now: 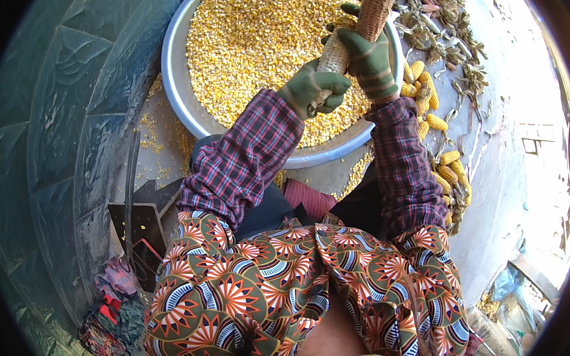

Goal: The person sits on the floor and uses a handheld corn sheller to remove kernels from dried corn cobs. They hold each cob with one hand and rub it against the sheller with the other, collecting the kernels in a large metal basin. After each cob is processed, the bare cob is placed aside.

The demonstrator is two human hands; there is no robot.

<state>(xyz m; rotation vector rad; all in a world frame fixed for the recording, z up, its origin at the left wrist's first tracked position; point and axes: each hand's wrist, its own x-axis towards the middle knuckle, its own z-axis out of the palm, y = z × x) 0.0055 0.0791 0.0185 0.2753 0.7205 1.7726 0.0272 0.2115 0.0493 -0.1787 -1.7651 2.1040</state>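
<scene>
My left hand (315, 88), in a green knit glove, grips the lower part of a pale, stripped corn cob (334, 55). My right hand (368, 58), gloved in green with lighter stripes, is closed around a reddish-brown bare cob (376, 8) that points up and away. The two cobs meet at my right hand, whose fingers hide the contact. Both hands are above a wide metal basin (178, 103). Loose yellow corn kernels (247, 48) fill much of it.
Dry corn husks (444, 21) lie beyond the basin at the right. Unshelled corn ears (426, 91) and a second group of ears (453, 172) rest on the floor nearer me. A dark metal frame (139, 231) stands left, beside scattered kernels and a blue-green wall (53, 143).
</scene>
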